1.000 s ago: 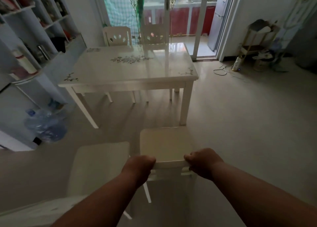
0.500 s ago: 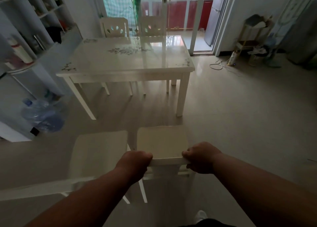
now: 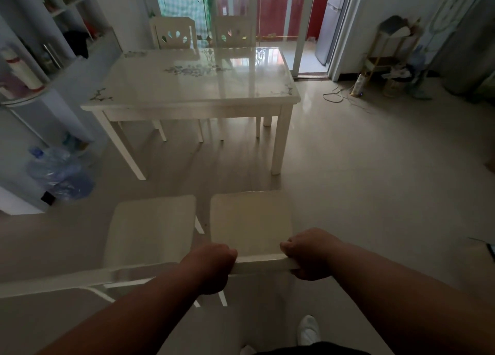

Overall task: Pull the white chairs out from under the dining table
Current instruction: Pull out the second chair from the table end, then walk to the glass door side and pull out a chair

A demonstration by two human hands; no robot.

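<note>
1. Left hand (image 3: 211,266) and right hand (image 3: 310,255) grip the right chair (image 3: 250,220) by its backrest, clear of the tabletop (image 3: 187,86).
2. Left chair (image 3: 152,226) stands just beside it.
3. Two far chairs (image 3: 174,33) sit tucked in.

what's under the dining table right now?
Under the dining table only the white legs of the two far-side chairs show, over bare floor. Their seats are hidden by the tabletop. Both near chairs stand clear of it.
</note>
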